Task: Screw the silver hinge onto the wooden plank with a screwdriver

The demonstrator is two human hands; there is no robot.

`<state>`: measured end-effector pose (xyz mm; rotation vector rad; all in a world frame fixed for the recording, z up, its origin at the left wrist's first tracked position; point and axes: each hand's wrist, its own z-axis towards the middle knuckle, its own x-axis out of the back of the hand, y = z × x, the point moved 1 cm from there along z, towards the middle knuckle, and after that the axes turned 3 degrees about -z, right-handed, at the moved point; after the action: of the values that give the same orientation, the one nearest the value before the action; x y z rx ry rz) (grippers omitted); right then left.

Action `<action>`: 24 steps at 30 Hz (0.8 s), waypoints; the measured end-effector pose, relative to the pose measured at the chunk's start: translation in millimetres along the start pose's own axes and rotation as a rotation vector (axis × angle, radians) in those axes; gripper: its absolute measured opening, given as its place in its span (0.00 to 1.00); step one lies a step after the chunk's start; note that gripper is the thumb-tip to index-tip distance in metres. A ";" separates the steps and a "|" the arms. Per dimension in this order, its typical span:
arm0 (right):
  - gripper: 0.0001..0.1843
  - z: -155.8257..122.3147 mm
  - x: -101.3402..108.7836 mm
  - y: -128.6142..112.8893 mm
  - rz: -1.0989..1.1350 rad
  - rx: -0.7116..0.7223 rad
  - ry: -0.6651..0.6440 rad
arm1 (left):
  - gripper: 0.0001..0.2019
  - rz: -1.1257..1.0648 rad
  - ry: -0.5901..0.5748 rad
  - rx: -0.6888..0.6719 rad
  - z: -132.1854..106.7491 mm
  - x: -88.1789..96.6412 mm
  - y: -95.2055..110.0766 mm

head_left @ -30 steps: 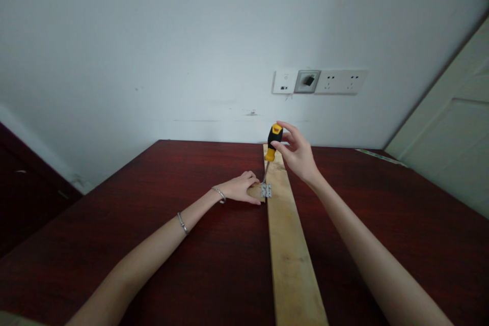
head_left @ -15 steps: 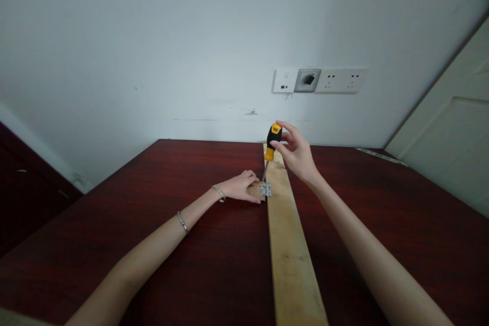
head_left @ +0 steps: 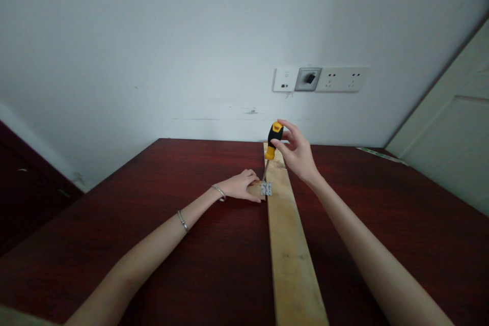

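Observation:
My right hand (head_left: 297, 152) grips the yellow-and-black handle of a screwdriver (head_left: 275, 135) between thumb and fingers. The screwdriver tilts, its tip down at the left leaf of a silver metal hinge (head_left: 269, 189). That hinge spans the joint between a small wood block (head_left: 255, 191) and a long wooden plank (head_left: 289, 234). My left hand (head_left: 240, 186) is closed around the small block, thumb on its near side and fingers on its far side, pressing it against the plank's left edge. A screw under the tip is too small to make out.
The plank lies lengthwise on a dark red wooden table (head_left: 183, 265). Behind the table is a white wall with a row of sockets (head_left: 321, 79). A thin printed strip (head_left: 382, 155) lies at the far right edge, near a pale door (head_left: 458, 112).
The screwdriver handle and my right hand have shifted very slightly. My left hand, the block, the hinge and the plank look the same.

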<state>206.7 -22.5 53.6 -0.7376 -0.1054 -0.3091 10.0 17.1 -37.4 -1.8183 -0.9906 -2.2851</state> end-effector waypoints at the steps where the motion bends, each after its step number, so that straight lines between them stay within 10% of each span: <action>1: 0.27 0.0 0.0 1.1 -0.005 0.003 0.005 | 0.32 0.002 0.003 0.001 0.0 0.1 0.1; 24: 0.30 -1.1 0.9 4.9 -0.023 0.002 0.035 | 0.31 -0.013 0.027 0.004 -0.7 1.7 2.0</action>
<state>209.1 -20.1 49.8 -0.7289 -0.0808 -0.3435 9.7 15.7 -35.1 -1.7805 -1.0051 -2.3071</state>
